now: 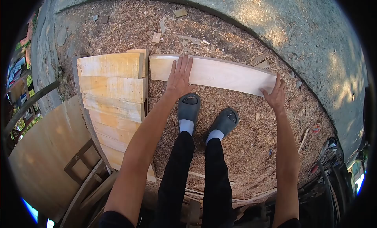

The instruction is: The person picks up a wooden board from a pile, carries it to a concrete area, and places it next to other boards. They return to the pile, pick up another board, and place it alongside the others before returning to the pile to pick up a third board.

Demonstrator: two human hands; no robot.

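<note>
A long, pale wooden board [222, 74] lies crosswise in front of my feet, its left end close to a stack of boards. My left hand [180, 79] rests on the board left of its middle, fingers stretched across the face towards the far edge and thumb out to the side near the close edge. At the board's right end is my right hand [276, 95], with the thumb at the near corner and the fingers round the end. Whether the board touches the ground all along its underside is hidden.
Stacked wooden boards [112, 86] lie to the left in an overlapping row. A large plywood sheet [47, 149] and a small wooden frame [81, 162] are further left. Wood shavings [251, 149] and offcuts cover the ground. A raised concrete edge [275, 51] curves behind and right.
</note>
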